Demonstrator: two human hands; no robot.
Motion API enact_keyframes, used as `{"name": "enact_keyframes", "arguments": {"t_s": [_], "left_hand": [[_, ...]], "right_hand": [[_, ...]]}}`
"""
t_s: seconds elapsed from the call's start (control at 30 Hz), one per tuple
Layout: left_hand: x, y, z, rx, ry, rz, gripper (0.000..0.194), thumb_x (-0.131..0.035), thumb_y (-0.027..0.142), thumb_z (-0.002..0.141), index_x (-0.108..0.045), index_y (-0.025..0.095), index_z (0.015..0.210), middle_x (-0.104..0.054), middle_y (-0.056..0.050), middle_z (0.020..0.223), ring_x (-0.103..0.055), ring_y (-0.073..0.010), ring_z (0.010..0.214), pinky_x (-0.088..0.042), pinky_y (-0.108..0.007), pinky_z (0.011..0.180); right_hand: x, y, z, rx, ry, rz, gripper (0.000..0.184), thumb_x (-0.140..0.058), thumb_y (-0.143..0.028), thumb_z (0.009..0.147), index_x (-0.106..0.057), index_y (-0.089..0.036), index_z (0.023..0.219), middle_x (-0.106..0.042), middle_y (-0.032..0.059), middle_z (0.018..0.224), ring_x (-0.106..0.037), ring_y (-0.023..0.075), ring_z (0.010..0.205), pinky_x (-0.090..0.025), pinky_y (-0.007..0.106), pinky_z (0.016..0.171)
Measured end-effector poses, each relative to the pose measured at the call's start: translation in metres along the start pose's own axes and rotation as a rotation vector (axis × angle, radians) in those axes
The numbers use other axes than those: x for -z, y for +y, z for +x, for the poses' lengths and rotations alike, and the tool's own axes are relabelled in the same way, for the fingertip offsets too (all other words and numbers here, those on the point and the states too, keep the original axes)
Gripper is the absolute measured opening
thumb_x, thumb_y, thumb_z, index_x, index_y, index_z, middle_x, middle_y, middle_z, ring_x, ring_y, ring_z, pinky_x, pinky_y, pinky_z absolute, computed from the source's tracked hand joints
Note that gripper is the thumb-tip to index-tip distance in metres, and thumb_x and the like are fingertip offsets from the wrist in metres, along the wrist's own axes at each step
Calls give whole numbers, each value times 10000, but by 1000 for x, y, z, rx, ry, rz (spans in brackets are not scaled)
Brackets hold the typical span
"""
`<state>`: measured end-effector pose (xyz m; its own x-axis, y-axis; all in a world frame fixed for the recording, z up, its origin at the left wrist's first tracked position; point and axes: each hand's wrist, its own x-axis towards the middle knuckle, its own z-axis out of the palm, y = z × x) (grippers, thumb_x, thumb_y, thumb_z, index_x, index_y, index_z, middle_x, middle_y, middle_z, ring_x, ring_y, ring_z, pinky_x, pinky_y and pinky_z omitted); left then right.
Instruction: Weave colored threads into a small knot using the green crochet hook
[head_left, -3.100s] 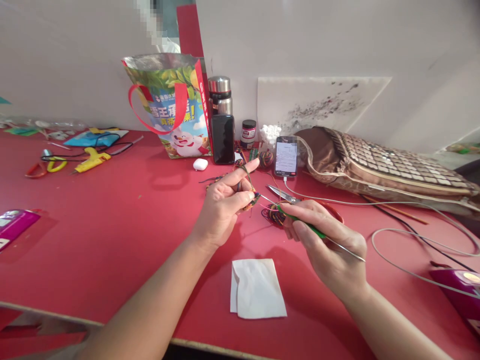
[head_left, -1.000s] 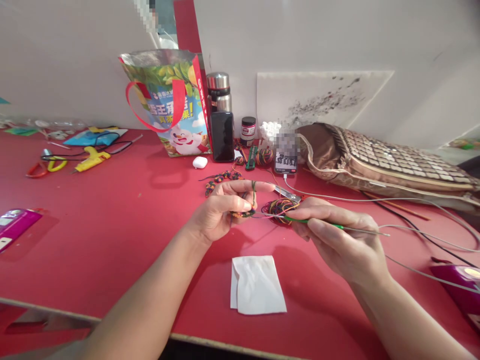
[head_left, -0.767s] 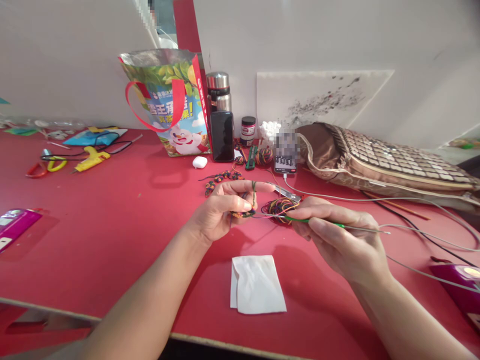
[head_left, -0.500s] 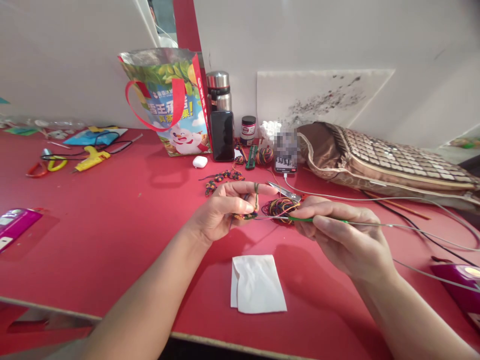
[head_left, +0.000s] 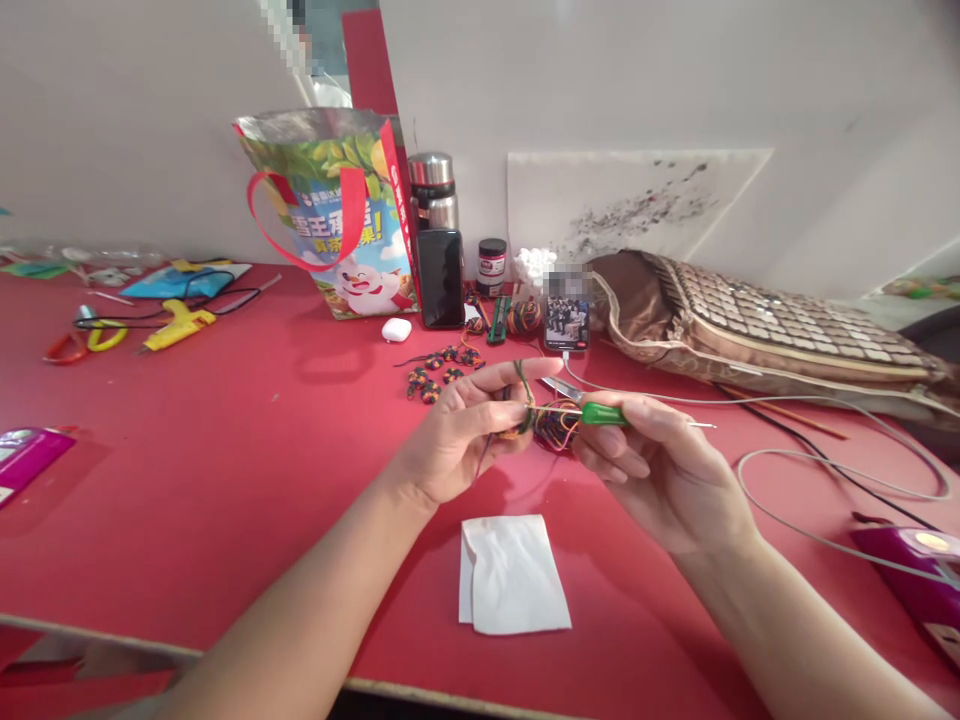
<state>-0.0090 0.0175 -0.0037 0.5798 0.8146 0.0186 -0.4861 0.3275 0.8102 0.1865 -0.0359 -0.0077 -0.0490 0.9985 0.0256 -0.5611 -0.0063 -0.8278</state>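
Note:
Between thumb and fingers, my left hand [head_left: 469, 430] pinches a small piece of multicoloured crochet work [head_left: 517, 428]; a dark green strand loops over its outstretched index finger. My right hand [head_left: 667, 465] grips a crochet hook [head_left: 602, 413] by its green handle, and the thin metal shaft reaches left to the yarn at my left fingertips. Behind the hands lies a loose bundle of multicoloured yarn [head_left: 555, 428], partly covered. Scissors [head_left: 564, 388] rest just beyond it, their handles hidden. Several small crocheted pieces [head_left: 431, 388] lie past my left hand.
A folded white tissue [head_left: 517, 575] lies in front. At the back stand a printed bag [head_left: 367, 280], a steel flask [head_left: 433, 190], a dark phone [head_left: 441, 278], a jar [head_left: 492, 266] and a lit phone [head_left: 567, 318]. A yellow glue gun [head_left: 178, 324] lies left, a sequined bag [head_left: 787, 320] right.
My right hand has turned the hook, so its green handle now shows above the fingers and sits nearer the work. My left hand has shifted slightly right. The view has moved a little.

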Motion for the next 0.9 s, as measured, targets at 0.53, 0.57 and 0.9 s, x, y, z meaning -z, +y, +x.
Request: {"name": "enact_keyframes", "arguments": {"t_s": [0.53,0.57,0.9], "left_hand": [[-7,-1,0,-46,130,-11,377,-978,167,696,-901,229,1059,-653,17,800,-573,-46,661,-480,-151,620],[-7,-2,0,-46,147,-9,381,-986,162,678,-903,225,1044,-639,23,780,-576,-47,663,-486,-152,633],[-11,-3,1,-86,190,-26,408,-1007,140,642,-901,216,1028,-616,31,757,-557,-55,672,-490,-175,652]], "right_hand": [[0,4,1,-10,41,26,163,-809,-337,893,-861,-185,868,-533,-39,621,-219,61,499,-356,234,456],[0,5,1,-13,43,43,162,-819,-336,885,-870,-183,880,-543,-38,623,-220,55,496,-357,228,459],[2,5,2,-21,61,53,159,-749,-320,930,-880,-230,915,-510,-35,613,-236,83,504,-368,241,459]]}}
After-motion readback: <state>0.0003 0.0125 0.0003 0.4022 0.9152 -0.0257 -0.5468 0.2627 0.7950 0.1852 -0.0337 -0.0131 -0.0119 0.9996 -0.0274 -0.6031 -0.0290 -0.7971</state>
